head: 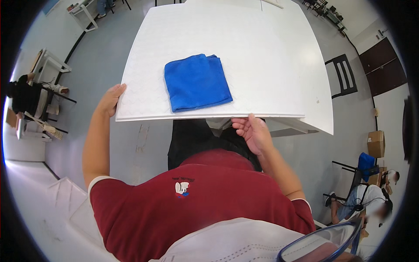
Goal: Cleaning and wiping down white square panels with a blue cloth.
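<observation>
A folded blue cloth lies flat on the white tabletop, towards its near edge and left of the middle. My left hand holds the tabletop's near left corner, its thumb on top and its other fingers partly hidden around the side. At the near edge, my right hand touches the rim with its thumb. Its remaining fingers curl just below that rim, palm side up; whether they grip it is not clear. Neither hand touches the cloth.
A black chair stands at the table's right side. Seated people are at the far left and lower right, beside side tables. A cardboard box and a blue bag sit along the right wall. A thin light strip lies at the table's far end.
</observation>
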A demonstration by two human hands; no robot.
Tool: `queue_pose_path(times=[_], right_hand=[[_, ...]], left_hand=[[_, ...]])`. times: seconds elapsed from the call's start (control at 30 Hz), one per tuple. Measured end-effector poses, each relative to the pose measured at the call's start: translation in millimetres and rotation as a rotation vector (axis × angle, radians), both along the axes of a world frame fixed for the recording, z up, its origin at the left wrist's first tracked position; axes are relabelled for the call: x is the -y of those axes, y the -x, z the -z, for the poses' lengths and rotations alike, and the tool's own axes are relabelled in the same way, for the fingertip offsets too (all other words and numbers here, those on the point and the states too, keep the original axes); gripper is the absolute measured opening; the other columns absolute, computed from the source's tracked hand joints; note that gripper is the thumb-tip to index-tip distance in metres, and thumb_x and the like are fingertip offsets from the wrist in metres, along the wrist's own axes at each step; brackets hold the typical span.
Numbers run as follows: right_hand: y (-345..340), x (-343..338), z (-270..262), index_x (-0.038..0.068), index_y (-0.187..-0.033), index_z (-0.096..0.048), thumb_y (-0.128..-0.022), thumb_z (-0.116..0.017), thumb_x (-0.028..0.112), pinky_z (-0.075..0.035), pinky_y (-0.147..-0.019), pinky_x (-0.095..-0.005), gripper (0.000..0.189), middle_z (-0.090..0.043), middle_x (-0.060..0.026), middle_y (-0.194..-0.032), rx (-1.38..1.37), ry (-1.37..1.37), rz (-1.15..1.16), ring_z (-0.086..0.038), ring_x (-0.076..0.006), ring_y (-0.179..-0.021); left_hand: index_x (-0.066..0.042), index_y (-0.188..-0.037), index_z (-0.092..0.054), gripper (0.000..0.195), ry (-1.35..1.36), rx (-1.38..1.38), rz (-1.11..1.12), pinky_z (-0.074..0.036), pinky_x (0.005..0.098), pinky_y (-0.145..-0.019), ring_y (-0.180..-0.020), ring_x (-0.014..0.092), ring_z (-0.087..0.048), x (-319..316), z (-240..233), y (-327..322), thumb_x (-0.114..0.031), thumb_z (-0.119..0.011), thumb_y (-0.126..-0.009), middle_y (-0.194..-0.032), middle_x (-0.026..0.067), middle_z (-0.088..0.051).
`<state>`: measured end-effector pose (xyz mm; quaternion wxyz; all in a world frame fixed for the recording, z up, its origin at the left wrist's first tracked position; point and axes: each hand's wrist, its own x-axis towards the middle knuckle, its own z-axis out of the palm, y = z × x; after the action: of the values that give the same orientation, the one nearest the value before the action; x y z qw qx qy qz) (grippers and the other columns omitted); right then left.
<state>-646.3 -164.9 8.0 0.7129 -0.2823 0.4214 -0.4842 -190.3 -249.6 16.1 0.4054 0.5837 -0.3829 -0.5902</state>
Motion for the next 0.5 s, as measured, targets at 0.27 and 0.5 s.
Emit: queue_pose_path(times=[0.27,0.5], right_hand=[[42.6,39.4,-13.1,-0.003,-0.099,-0.052,-0.098,-0.037,0.028,-0.052,-0.06,-0.026,0.034,-0.062,-0.0129,-0.085,-0.04,0.056,0.074,-0.061,-0.0167,-0.071],[120.2,109.5,-9.9,-0.001,-0.091,-0.052,-0.096,-0.043,0.023,-0.048,-0.048,-0.0219,0.027,-0.059,-0.0083,-0.07,-0.192,0.015,0.187,-0.057,-0.0144,-0.056]], left_hand=[[0.007,-0.118,-0.046,0.042,0.022,-0.231,-0.033,-0.046,0.0298,-0.086,-0.098,0.017,-0.058,-38.6,-3.2,43.0,-0.024,-0.052,-0.09,-0.111,0.012,-0.058],[-0.001,-0.12,-0.046,0.043,0.006,-0.361,0.013,-0.044,0.0371,-0.09,-0.103,0.019,-0.056,-62.1,0.1,119.8,-0.025,-0.058,-0.086,-0.114,0.0097,-0.057]])
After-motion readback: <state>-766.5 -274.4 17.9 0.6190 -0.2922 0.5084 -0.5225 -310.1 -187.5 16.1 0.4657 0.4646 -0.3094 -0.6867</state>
